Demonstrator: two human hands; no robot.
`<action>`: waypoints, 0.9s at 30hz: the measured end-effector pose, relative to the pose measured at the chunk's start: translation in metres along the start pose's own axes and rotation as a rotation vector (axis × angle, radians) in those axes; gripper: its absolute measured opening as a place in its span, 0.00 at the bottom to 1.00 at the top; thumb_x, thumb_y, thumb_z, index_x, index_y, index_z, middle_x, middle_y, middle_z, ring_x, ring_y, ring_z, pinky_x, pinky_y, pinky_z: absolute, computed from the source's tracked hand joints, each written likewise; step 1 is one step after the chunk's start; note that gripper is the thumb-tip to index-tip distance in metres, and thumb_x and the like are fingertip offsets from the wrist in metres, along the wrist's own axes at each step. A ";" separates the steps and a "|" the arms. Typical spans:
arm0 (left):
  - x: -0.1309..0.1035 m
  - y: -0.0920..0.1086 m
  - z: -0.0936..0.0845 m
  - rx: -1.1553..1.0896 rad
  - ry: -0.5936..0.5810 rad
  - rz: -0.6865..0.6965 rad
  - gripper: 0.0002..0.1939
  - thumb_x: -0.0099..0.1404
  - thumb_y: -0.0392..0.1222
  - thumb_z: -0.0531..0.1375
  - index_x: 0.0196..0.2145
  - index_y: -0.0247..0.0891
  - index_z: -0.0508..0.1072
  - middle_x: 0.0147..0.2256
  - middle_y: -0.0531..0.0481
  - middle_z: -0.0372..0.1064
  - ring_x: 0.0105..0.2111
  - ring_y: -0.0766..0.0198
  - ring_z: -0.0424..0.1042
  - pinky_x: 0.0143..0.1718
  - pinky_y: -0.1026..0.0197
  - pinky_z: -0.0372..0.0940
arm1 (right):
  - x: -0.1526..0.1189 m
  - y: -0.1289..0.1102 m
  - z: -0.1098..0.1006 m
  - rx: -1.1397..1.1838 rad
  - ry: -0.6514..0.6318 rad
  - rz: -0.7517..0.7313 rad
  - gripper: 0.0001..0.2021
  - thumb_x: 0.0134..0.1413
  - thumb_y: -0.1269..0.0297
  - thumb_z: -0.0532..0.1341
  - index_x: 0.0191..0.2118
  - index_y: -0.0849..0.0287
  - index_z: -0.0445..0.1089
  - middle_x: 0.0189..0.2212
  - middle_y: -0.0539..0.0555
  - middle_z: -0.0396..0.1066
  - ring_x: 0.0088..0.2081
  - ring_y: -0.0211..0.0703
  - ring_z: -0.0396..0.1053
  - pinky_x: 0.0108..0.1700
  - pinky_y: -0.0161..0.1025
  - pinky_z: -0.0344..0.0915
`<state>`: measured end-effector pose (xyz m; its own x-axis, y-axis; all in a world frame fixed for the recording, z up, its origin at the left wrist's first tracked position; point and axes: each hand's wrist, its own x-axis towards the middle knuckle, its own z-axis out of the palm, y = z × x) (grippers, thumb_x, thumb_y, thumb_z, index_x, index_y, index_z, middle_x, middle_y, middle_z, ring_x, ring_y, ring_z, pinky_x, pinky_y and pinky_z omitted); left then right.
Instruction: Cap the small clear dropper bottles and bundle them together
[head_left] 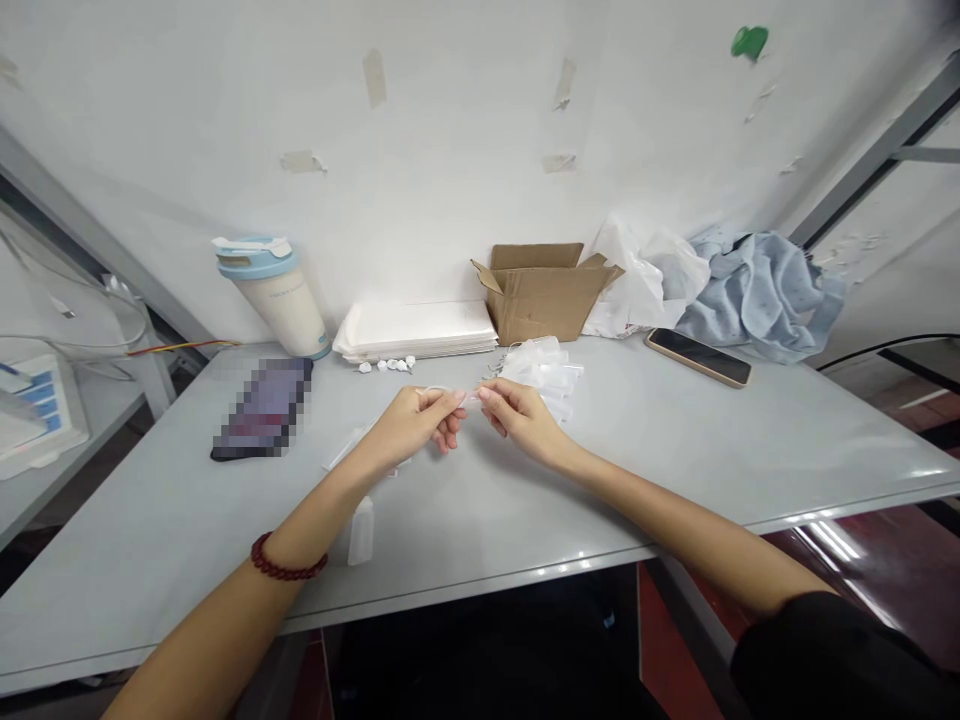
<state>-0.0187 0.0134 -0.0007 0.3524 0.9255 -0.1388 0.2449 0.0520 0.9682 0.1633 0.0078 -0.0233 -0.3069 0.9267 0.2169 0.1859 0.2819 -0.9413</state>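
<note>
Hands pinching a small clear piece above a grey table

Left hand (420, 420) and right hand (517, 415) meet above the middle of the grey table (675, 450), fingertips closed from either side on a small clear plastic piece (471, 398) held between them; its exact form is too small to tell. Just beyond the right hand lies a pile of clear plastic bags (544, 370). A small white bottle (361, 530) lies beside the left forearm, which carries a dark red bead bracelet (285, 565). Far side: stack of white sheets (416, 330), cardboard box (544, 290), tumbler (274, 290) at far left. A phone (697, 356) lies at far right.
</note>
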 end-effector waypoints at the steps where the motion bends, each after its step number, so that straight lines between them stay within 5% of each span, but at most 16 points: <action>1: 0.000 0.000 0.000 -0.007 -0.008 0.002 0.19 0.61 0.54 0.59 0.26 0.34 0.72 0.18 0.52 0.67 0.19 0.65 0.69 0.23 0.62 0.65 | 0.000 0.000 -0.001 -0.018 0.002 -0.017 0.17 0.61 0.51 0.53 0.32 0.60 0.65 0.20 0.45 0.57 0.22 0.32 0.54 0.28 0.34 0.54; 7: -0.004 0.002 0.001 0.174 0.020 0.124 0.19 0.63 0.53 0.57 0.22 0.36 0.69 0.18 0.53 0.66 0.19 0.66 0.67 0.25 0.63 0.63 | 0.002 -0.002 -0.002 0.125 -0.037 0.104 0.21 0.57 0.45 0.55 0.25 0.58 0.58 0.18 0.43 0.50 0.19 0.30 0.48 0.22 0.33 0.49; 18: -0.007 -0.007 0.008 0.665 0.162 0.630 0.13 0.67 0.41 0.53 0.27 0.36 0.71 0.24 0.50 0.70 0.25 0.65 0.67 0.27 0.64 0.58 | 0.007 -0.009 -0.009 0.414 -0.097 0.383 0.25 0.50 0.48 0.63 0.20 0.55 0.48 0.15 0.39 0.39 0.17 0.27 0.37 0.18 0.31 0.39; 22: -0.006 -0.007 0.008 0.639 0.209 0.624 0.10 0.66 0.41 0.55 0.31 0.36 0.73 0.27 0.49 0.73 0.26 0.64 0.68 0.27 0.64 0.59 | 0.006 -0.010 -0.008 0.401 -0.077 0.363 0.25 0.51 0.47 0.63 0.21 0.56 0.49 0.15 0.39 0.41 0.17 0.27 0.38 0.18 0.31 0.40; 27: -0.008 0.002 0.006 0.417 0.110 0.410 0.15 0.66 0.48 0.55 0.28 0.37 0.73 0.25 0.50 0.72 0.26 0.64 0.72 0.30 0.64 0.65 | 0.004 -0.009 -0.003 0.335 -0.017 0.230 0.23 0.50 0.42 0.60 0.24 0.57 0.56 0.17 0.41 0.47 0.17 0.28 0.45 0.19 0.32 0.47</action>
<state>-0.0158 0.0045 0.0010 0.4028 0.8735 0.2734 0.4508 -0.4493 0.7713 0.1630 0.0099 -0.0136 -0.3084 0.9512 -0.0107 -0.0618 -0.0313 -0.9976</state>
